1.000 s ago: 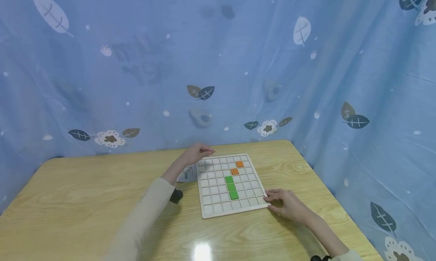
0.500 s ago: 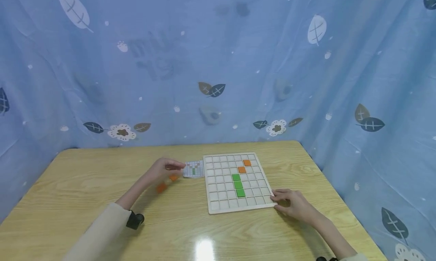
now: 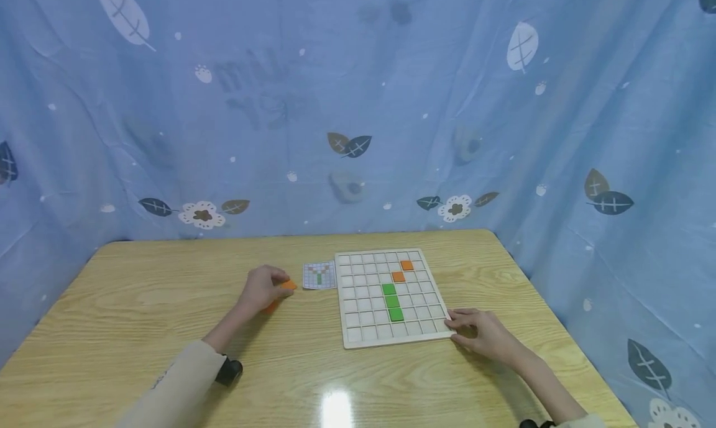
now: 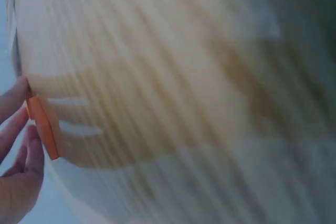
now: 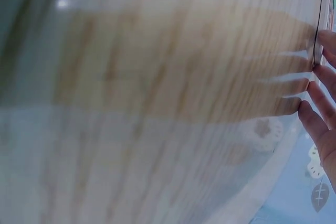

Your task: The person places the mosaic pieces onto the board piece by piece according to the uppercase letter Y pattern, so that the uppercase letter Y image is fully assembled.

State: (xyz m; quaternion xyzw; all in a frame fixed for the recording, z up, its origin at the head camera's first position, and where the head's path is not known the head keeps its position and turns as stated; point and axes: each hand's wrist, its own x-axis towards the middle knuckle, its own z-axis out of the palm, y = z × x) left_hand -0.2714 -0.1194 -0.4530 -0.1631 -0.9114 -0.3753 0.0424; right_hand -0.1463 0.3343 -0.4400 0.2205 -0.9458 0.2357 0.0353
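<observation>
In the head view my left hand [image 3: 261,289] pinches an orange square tile [image 3: 288,284] on the table, left of a small pattern card [image 3: 319,275]. A second orange tile [image 3: 271,307] shows partly from under the hand. The left wrist view has the fingertips [image 4: 32,136] against the orange tile [image 4: 48,132]. My right hand [image 3: 485,336] grips the near right corner of a white grid board [image 3: 364,304], fingers at its side and thumb at the front edge. On the board lie a column of green tiles [image 3: 393,301] and two orange tiles, one [image 3: 398,276] lower than the other [image 3: 407,265].
The wooden table [image 3: 151,291] reaches back to a blue patterned curtain [image 3: 279,105], which also hangs along the right side. The card lies against the board's left edge. A light glare [image 3: 336,409] shines near the front.
My left hand has come from the board's far left corner down to the loose orange tiles and has taken hold of one. The right hand stays at the board's corner.
</observation>
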